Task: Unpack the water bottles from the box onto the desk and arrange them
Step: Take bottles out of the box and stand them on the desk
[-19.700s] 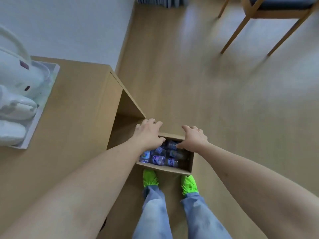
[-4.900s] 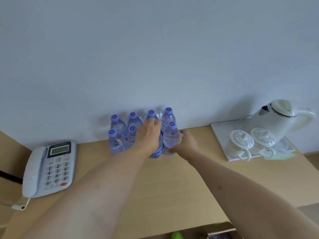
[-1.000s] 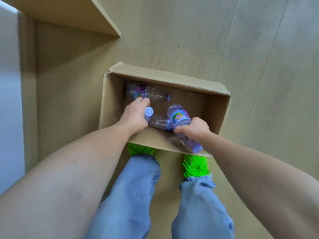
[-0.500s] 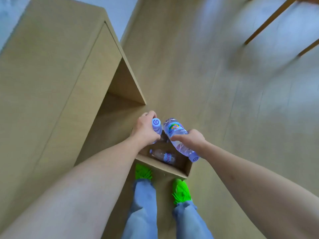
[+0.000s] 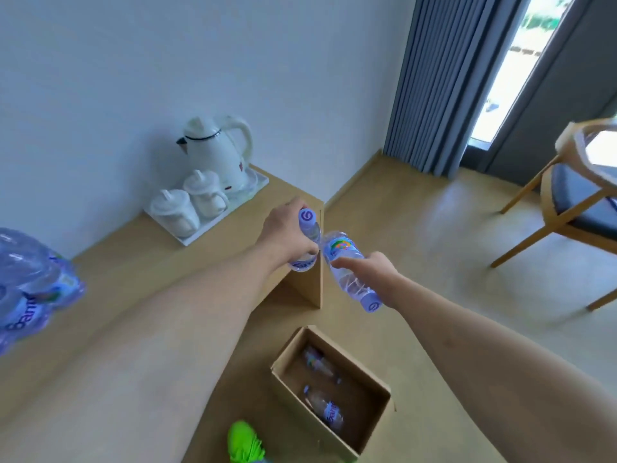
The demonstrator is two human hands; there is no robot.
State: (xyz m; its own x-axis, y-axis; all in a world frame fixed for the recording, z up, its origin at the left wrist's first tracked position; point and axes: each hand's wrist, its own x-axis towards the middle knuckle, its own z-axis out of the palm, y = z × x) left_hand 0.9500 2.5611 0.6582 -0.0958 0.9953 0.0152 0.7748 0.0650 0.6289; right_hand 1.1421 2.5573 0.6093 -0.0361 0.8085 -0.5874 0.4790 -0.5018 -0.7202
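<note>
The left hand (image 5: 283, 233) is gripping one bottle (image 5: 307, 240) upright, cap up, above the desk (image 5: 167, 262) end. The right hand (image 5: 370, 269) is clutching another bottle (image 5: 347, 267) at its 3 o'clock, cap pointing toward 5 o'clock. Two bottles (image 5: 322, 385) are lying in the box (image 5: 374, 379) at 6 o'clock.

— What couldn't you make out?
— The bottles on the bench (image 5: 40, 289) were a smeared blur, cut off by the left edge; I couldn't count them.
— And the ones being carried?
— The left hand (image 5: 283, 233) covered most of its bottle (image 5: 307, 228); only cap and base showed.
— The box (image 5: 374, 379)?
— Its near corner ran off the bottom edge. The labels inside were unreadable, the shoe (image 5: 245, 444) was cropped, and the chair (image 5: 581, 208) was cut off at the right.
</note>
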